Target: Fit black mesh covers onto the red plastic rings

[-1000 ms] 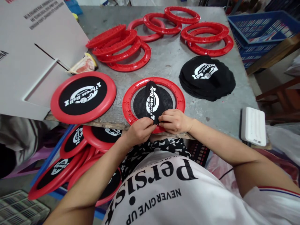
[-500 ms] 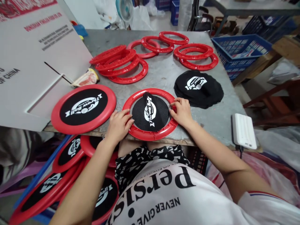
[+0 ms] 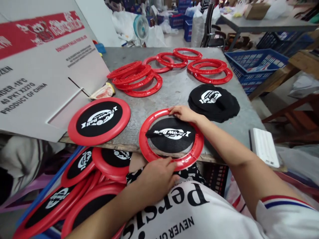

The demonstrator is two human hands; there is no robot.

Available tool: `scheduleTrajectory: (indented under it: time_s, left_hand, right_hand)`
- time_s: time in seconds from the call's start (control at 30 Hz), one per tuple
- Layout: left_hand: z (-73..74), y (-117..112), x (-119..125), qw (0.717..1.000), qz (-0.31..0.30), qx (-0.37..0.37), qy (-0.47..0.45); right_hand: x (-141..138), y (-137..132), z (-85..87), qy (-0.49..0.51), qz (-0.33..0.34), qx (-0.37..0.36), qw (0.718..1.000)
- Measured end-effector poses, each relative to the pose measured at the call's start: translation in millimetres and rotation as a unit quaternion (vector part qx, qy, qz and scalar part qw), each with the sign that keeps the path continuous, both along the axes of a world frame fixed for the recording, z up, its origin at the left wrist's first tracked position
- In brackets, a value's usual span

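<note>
The left hand (image 3: 157, 177) lies on the red ring (image 3: 143, 142) at its 6 o'clock edge, fingers close together and laid over the rim. Whether the thumb hooks underneath cannot be told. The right hand (image 3: 183, 113) sits at about 12 o'clock on the same ring, fingers flat and pressed together, tips on the inner edge where the black cloth (image 3: 171, 143) meets the plastic.

The cloth lies inside the ring, but a flap is folded across its middle with the white print showing, so it does not lie flat.

The ring's near part juts past the edge of the table (image 3: 174, 86). Too much weight from the left hand there would likely tip the ring and slide the cloth off centre. If the fold is not opened, the cloth may seat crooked or bunch.

At 3 o'clock from the right hand, just beside it, is a stack of cloths (image 3: 214, 103) that a sleeve or wrist could drag. At 9 o'clock sits a finished disc (image 3: 99, 121). At 11 o'clock, farther off, lie loose rings (image 3: 136, 79).
</note>
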State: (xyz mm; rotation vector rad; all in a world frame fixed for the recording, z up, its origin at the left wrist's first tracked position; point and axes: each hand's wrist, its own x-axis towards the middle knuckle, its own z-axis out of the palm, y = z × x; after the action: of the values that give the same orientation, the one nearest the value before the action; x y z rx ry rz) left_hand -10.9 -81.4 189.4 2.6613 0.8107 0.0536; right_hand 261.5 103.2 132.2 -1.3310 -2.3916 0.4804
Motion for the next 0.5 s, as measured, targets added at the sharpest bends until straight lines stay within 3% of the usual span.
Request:
scheduleTrajectory:
  time_s: [0.1,0.17,0.23,0.3,0.4,0.5]
  left_hand:
    - [12.5,16,16,0.989,-0.045,-0.127,-0.056]
    - [8.9,42,19,0.986,0.022,-0.127,-0.102]
    - [-3.2,72,20,0.984,0.133,-0.040,-0.110]
    - [-18.8,97,20,0.974,0.204,0.057,-0.076]
    - [-36.8,117,22,0.960,0.247,0.132,-0.019]
    - [-43.7,118,28,0.949,0.261,0.175,-0.002]
  right_hand:
    - [-11,-3,2.3,0.014,0.001,0.021,1.000]
    - [-14,-12,3.1,0.016,-0.016,0.043,0.999]
    - [-16,-24,3.5,-0.002,-0.028,0.053,0.998]
    - [-17,-35,3.9,-0.026,-0.035,0.057,0.997]
    - [-18,-46,5.5,0.001,-0.043,0.105,0.994]
    - [-21,-50,7.1,0.039,-0.039,0.157,0.986]
